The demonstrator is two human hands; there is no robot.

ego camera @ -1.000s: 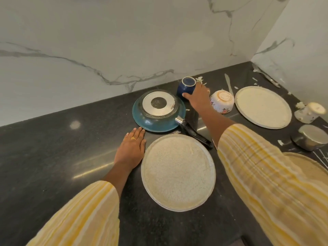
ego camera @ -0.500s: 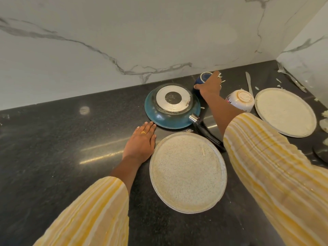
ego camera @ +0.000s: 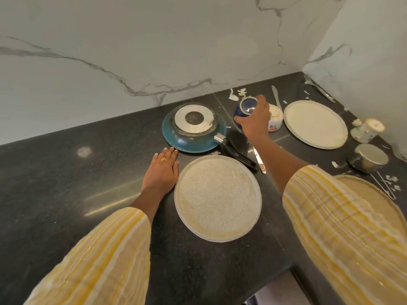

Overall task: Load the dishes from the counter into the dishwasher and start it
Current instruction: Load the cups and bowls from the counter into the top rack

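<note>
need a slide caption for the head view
The right hand grips a blue cup at the dark counter while the left hand rests flat beside an upturned teal pan.

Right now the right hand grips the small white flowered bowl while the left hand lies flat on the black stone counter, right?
Not quite. The head view shows the right hand gripping the dark blue glazed cup, not the small white flowered bowl beside it. The left hand does lie flat on the black stone counter.
</note>
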